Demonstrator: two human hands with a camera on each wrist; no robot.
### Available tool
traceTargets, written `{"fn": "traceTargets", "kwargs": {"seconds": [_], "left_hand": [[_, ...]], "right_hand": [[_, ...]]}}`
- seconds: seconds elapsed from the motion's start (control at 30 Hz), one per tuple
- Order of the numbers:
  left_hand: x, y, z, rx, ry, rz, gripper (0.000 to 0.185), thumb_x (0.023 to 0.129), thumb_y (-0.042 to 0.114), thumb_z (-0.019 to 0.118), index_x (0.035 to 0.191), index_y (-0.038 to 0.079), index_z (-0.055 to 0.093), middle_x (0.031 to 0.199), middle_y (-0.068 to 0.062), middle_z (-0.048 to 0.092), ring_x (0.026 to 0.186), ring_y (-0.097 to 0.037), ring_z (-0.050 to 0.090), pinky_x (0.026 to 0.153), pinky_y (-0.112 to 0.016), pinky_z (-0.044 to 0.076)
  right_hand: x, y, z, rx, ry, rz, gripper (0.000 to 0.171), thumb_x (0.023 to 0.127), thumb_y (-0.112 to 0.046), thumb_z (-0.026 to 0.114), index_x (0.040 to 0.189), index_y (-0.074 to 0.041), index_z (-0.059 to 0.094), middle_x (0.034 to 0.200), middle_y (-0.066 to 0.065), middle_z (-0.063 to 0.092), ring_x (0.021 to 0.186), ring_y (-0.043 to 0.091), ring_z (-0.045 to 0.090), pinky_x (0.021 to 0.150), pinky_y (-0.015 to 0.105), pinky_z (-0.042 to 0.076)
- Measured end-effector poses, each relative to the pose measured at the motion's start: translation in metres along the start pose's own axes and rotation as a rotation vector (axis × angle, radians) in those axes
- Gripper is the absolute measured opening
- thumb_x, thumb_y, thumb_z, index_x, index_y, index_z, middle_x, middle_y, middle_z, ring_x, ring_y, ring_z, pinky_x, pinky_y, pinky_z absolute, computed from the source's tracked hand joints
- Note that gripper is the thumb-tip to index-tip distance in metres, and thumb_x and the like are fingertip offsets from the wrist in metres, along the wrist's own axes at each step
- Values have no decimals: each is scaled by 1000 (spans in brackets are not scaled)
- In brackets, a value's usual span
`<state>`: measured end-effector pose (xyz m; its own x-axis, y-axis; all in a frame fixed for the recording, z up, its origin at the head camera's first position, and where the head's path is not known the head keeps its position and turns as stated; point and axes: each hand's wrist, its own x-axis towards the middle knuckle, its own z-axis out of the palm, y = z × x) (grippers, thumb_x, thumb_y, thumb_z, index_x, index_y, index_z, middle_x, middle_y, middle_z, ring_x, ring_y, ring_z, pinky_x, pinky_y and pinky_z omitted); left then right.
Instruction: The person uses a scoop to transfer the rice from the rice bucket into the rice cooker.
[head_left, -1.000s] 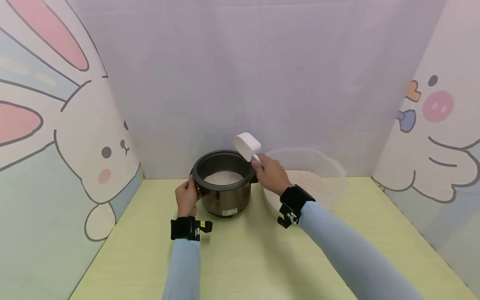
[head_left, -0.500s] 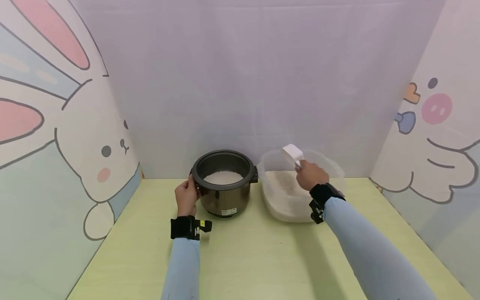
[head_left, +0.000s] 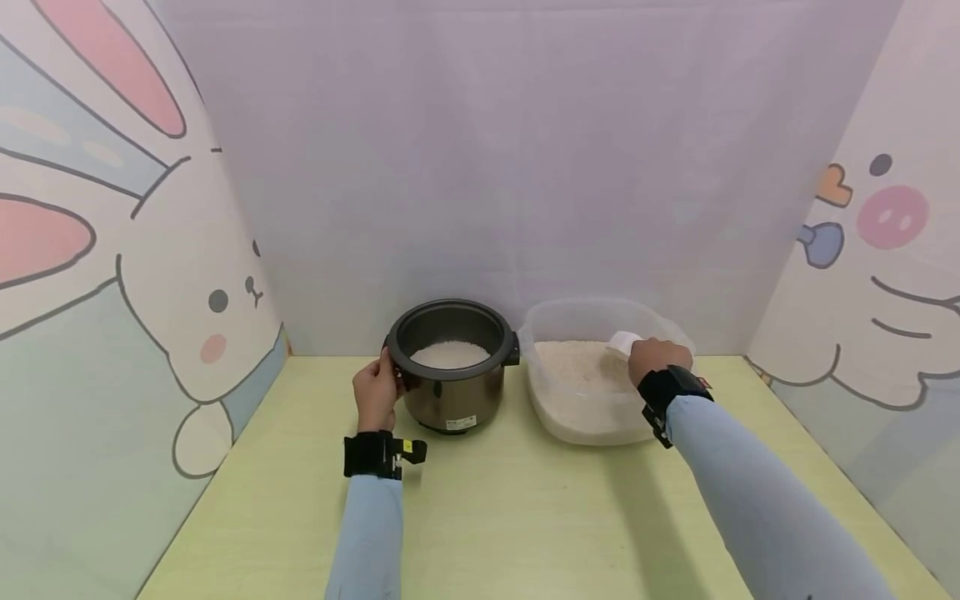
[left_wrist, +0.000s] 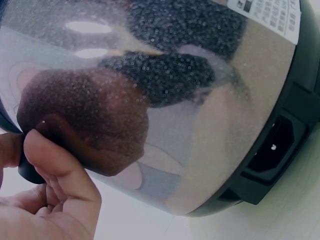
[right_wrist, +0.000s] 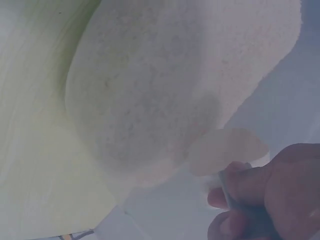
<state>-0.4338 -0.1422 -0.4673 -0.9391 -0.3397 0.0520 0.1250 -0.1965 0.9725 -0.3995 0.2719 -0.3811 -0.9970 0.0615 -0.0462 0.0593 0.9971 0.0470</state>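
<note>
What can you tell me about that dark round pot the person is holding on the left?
The cooker pot is round, with a shiny brownish metal body, a dark rim and small black side handles. It stands upright and lidless on the pale green table, beside a clear tub of rice. White rice lies inside it. The left hand grips its left handle. A black power socket sits low on its wall.

The round rice cooker pot has a glossy, mirror-smooth brown metal wall with matt black plastic trim. Right of it, the translucent plastic tub holds grainy white rice and a smooth white plastic scoop. The pale green table looks matt.
</note>
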Motion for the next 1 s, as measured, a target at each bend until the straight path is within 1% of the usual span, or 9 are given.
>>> {"fn": "traceTargets", "kwargs": {"seconds": [0.1, 0.2, 0.37, 0.47, 0.53, 0.6, 0.7, 0.83, 1.0], "left_hand": [[1, 0, 0, 0, -4, -4, 45, 106, 41, 56, 100, -1, 68, 74, -1, 57, 58, -7, 58, 55, -20, 52], [0, 0, 0, 5, -4, -17, 43, 106, 41, 56, 100, 0, 68, 75, -1, 56, 59, -8, 58, 56, -20, 52], [-1, -1, 0, 17, -7, -21, 43, 106, 41, 56, 99, 0, 67, 76, -1, 55, 60, -9, 58, 57, -21, 53], [-2, -1, -1, 23, -6, -18, 44, 106, 42, 55, 100, 0, 68, 77, -1, 55, 60, -9, 57, 57, -21, 53], [-2, -1, -1, 25, -3, -19, 44, 106, 42, 55, 101, 0, 68, 78, -2, 54, 60, -9, 57, 57, -21, 52], [-2, 0, -1, 26, 0, -22, 44, 106, 42, 55, 101, 0, 68, 78, -2, 55, 60, -9, 57, 57, -20, 53], [-2, 0, -1, 23, 3, -30, 43, 106, 41, 56, 101, 0, 68, 79, -3, 55, 60, -9, 58, 57, -21, 53], [-3, 2, -1, 21, -2, -41, 43, 106, 41, 56, 102, 0, 68, 81, -3, 56, 61, -9, 59, 59, -21, 55], [-4, 3, -3, 16, 3, -43, 43, 106, 41, 56, 102, -1, 68, 80, -4, 56, 61, -10, 60, 59, -22, 55]], "right_hand": [[-2, 0, 0, -115, 4, -10, 24, 98, -1, 58, 76, -3, 68, 59, 4, 54, 53, 20, 51, 50, 34, 41], [1, 1, 3, -182, -14, -7, 25, 96, -2, 61, 72, -5, 65, 58, 3, 52, 53, 18, 48, 49, 32, 38], [9, 1, 10, -220, -80, 1, 27, 97, -7, 63, 71, -7, 66, 60, 4, 57, 55, 21, 55, 53, 36, 48], [11, -1, 12, -218, -105, -13, 28, 99, -10, 61, 71, -9, 68, 62, 4, 59, 57, 20, 57, 55, 37, 51], [10, -2, 12, -212, -112, -26, 29, 100, -10, 60, 72, -10, 69, 63, 4, 61, 59, 21, 59, 56, 37, 53], [7, -3, 9, -201, -122, -39, 30, 100, -9, 59, 72, -10, 69, 63, 4, 60, 59, 20, 58, 56, 37, 52], [3, -4, 5, -164, -155, -47, 33, 100, -7, 57, 69, -11, 67, 61, 1, 54, 57, 17, 50, 55, 34, 46], [2, -5, 3, -75, -192, -44, 35, 100, -4, 54, 66, -10, 64, 58, -1, 43, 56, 15, 39, 53, 31, 36], [9, -11, 5, 56, -244, -73, 36, 100, -6, 47, 66, -11, 57, 62, 0, 41, 59, 17, 38, 55, 31, 32]]}}
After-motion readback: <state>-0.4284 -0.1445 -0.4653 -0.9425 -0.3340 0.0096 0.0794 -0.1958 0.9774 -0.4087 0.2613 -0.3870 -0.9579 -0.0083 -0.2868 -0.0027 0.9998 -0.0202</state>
